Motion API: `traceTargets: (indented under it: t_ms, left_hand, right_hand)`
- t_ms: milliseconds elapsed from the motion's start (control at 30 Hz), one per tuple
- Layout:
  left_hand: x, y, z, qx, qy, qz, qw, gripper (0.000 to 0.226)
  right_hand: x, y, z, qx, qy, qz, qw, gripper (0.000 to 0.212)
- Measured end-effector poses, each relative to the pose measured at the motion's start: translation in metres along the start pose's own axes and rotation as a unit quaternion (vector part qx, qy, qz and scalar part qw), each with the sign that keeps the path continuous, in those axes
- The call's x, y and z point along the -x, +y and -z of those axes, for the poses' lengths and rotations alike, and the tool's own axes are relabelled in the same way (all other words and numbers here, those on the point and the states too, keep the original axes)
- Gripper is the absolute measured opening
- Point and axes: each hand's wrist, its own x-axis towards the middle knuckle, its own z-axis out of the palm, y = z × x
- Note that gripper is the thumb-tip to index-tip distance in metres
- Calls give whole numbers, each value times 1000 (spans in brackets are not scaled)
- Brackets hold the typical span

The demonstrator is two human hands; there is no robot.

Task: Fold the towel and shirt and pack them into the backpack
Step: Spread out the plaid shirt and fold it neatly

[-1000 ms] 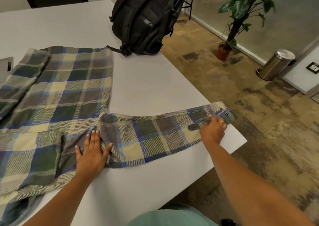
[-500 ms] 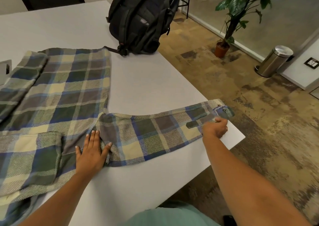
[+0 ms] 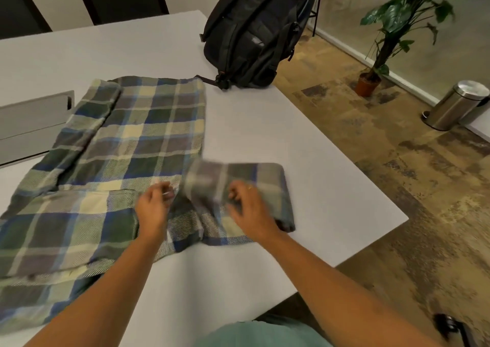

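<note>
Sleeve (image 3: 238, 187) is coming over! Half a second ago it lay stretched out flat toward the right edge of the table (image 3: 331, 147), cuff held at the far end. Now it's doubled back on itself, the fold sitting right of centre and the loose end swept in, blurred, toward the shirt (image 3: 119, 147) body. I read that as the sleeve fold well underway but not landed, so the shirt is only partly folded. Its body is spread flat across the left half of the frame, with the other sleeve already laid in along the upper left.

My right hand (image 3: 252, 211) has travelled in from the table's edge to mid-frame. It sits palm down on top of the doubled sleeve with fingers curled into the plaid, gripping it as best I can read through the blur. My left hand (image 3: 152, 208) was flat with fingers spread on the armpit seam. It has since come up a little and sits just left of the incoming cuff. Its fingertips are smeared, so I can't tell whether they pinch cloth or hang loose.

Backpack (image 3: 252, 33) stands upright at the top of the frame, just beyond the shirt's far corner. No towel anywhere in my view.
</note>
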Motion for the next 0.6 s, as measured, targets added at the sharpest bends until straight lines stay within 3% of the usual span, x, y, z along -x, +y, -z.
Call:
traceTargets:
  t_ms: [33, 67, 133, 200, 233, 300, 400, 467, 600]
  left_hand:
    - [-3, 5, 5, 21, 38, 5, 999, 28]
    - [-7, 7, 10, -4, 66, -4, 998, 29]
    - [-10, 4, 18, -85, 81, -37, 992, 32]
    - [-10, -4, 27, -162, 51, -70, 983, 31]
    - [-10, -10, 31, -202, 29, -87, 975, 30]
    - [-13, -25, 41, -294, -16, -127, 947, 29]
    - [-16, -45, 54, -446, -91, -169, 874, 39]
    - [-14, -54, 60, -501, -127, -157, 842, 52]
    - [-12, -63, 70, -575, -169, -145, 787, 62]
  right_hand:
    - [5, 1, -6, 38, -76, 3, 996, 24]
    - [9, 2, -8, 68, -103, 12, 992, 25]
    - [9, 1, -5, 82, -28, -11, 996, 19]
    - [4, 6, 1, 124, 82, -91, 985, 17]
    - [1, 9, 6, 170, 99, -147, 969, 25]
    - [-2, 18, 15, 236, 60, -277, 930, 47]
    - [-4, 29, 25, 183, 51, -418, 888, 61]
    - [-8, 36, 31, 121, 84, -441, 886, 47]
    - [-25, 50, 55, 69, 159, -386, 906, 24]
